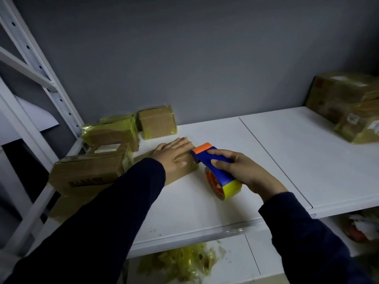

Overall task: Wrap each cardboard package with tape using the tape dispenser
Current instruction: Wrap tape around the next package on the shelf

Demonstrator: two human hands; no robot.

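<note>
Both dark navy sleeves reach in from the bottom edge. The left one crosses a white shelf board towards its left rear, and the right one comes in from the lower right. Brown cardboard boxes stand stacked at the shelf's left end, some wound in yellowish tape, and more taped boxes sit at the far right.

Just right of the left stack lies the flat brown cardboard package. My left hand lies palm down on its top, fingers straight and close together, pointing away from me and pressing the package onto the shelf.

My right hand grips the blue plastic tape dispenser, with fingers curled round its handle from the right. The dispenser slants away from me. Its roll of yellow tape, on an orange hub, is at the near end low over the shelf; I cannot tell whether it touches. Its orange nose sits against the package's right end at the top edge, just beside my left fingertips.
</note>
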